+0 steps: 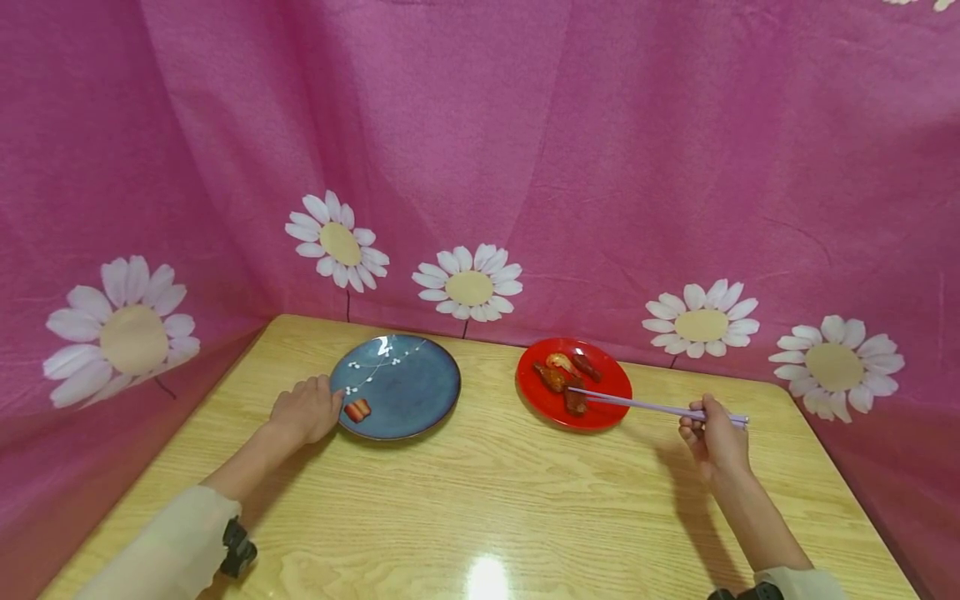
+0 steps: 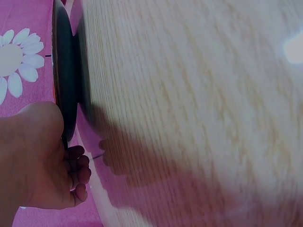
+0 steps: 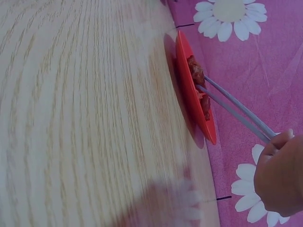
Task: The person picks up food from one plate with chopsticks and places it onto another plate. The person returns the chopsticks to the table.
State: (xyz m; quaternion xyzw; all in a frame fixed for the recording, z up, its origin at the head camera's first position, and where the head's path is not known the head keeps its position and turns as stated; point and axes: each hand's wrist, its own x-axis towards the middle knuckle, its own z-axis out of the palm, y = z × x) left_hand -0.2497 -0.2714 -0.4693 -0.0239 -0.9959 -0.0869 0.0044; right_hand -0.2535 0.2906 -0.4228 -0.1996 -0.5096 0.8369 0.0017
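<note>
Pinching lilac chopsticks, right grip reaches brown meat on red plate; left grip holds rim of blue plate. Uneven tip pressure could let meat slip.

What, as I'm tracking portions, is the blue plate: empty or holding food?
Holding food: one striped piece lies on the blue plate, near the left hand.

Cream sleeves; chunky black wrist devices.

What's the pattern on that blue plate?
White, blossom-like spots along thin branching lines on the blue plate, clearest in the head view.
</note>
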